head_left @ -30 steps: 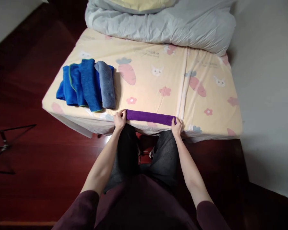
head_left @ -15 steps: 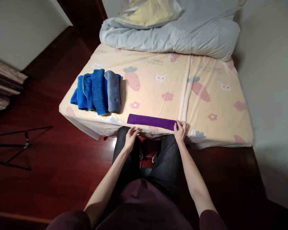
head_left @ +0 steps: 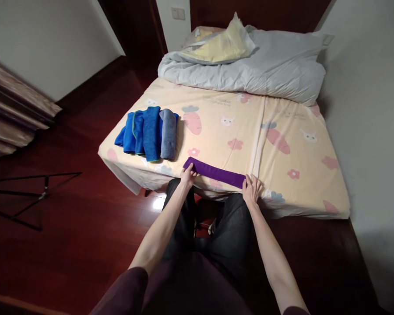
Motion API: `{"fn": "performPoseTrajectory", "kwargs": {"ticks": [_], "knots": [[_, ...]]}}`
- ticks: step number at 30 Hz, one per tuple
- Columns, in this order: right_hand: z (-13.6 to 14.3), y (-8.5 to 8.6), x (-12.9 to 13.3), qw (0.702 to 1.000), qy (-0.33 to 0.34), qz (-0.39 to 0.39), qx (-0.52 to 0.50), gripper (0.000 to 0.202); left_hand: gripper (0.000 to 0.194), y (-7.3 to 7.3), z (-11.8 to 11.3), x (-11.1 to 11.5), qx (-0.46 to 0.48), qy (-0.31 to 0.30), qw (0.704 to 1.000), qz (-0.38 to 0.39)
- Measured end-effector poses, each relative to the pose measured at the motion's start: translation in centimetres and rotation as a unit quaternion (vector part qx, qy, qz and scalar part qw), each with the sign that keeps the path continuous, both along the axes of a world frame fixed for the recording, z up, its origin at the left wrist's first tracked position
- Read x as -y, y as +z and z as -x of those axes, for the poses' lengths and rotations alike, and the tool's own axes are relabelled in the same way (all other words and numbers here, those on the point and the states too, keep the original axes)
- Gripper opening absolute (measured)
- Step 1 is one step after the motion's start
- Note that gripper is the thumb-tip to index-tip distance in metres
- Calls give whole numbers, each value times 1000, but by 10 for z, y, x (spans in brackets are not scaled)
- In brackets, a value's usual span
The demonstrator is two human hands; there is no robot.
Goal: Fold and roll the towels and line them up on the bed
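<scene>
A long narrow strip of folded purple cloth [head_left: 218, 173] lies near the front edge of the bed [head_left: 213, 140]. At its left end, my left hand [head_left: 188, 176] is closed on the cloth, with the thumb on top. My right hand [head_left: 251, 189] grips the right end between bent fingers. To the left on the bed rest several folded or rolled blue cloths [head_left: 151, 133] side by side, with a grey-blue rolled cloth [head_left: 168, 134] at the right of the row.
A grey quilt [head_left: 282, 65] and a yellow item in clear plastic [head_left: 225, 46] lie at the bed's far end. Black stand legs [head_left: 41, 194] are on the floor at left, below a curtain [head_left: 13, 109]. A wall borders the right side.
My left hand has moved up from the bed's edge and taken hold of the strip's left end. The strip now slants more. The camera view has tilted upward.
</scene>
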State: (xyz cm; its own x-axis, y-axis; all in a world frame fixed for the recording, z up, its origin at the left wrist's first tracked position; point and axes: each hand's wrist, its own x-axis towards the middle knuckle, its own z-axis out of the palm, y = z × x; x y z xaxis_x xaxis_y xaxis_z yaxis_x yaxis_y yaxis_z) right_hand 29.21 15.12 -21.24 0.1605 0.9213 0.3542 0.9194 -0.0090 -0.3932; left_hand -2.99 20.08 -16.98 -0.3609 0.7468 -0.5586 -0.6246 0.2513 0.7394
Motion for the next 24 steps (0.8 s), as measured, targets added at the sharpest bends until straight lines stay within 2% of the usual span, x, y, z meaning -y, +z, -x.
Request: {"fn": "performPoseTrajectory", "kwargs": {"ticks": [2, 5, 9, 11, 13, 16, 18, 20, 22, 24], "knots": [[3, 17, -4, 1000, 15, 7, 8, 46, 39, 10, -1, -7, -31, 14, 999, -3], [25, 55, -20, 997, 75, -7, -23, 68, 40, 29, -2, -16, -91, -7, 992, -82], [83, 114, -60, 978, 177, -13, -106, 111, 50, 67, -6, -25, -161, -82, 963, -199], [115, 138, -85, 962, 225, 0, -156, 118, 52, 89, -8, -28, -185, -116, 941, -258], [143, 157, -108, 937, 276, 44, -210, 102, 51, 111, -8, -33, -203, -142, 915, -318], [174, 178, -132, 905, 310, 119, -265, 57, 48, 134, 2, -43, -214, -149, 893, -368], [189, 189, -139, 905, 294, 112, -286, 45, 49, 137, 15, -50, -212, -124, 897, -368], [205, 199, -145, 908, 276, 73, -308, 44, 58, 127, 31, -55, -211, -99, 908, -348], [223, 204, -152, 904, 267, 37, -333, 48, 69, 106, 46, -55, -217, -102, 914, -327], [243, 206, -163, 900, 258, 12, -352, 56, 80, 81, 57, -50, -234, -135, 909, -316]]}}
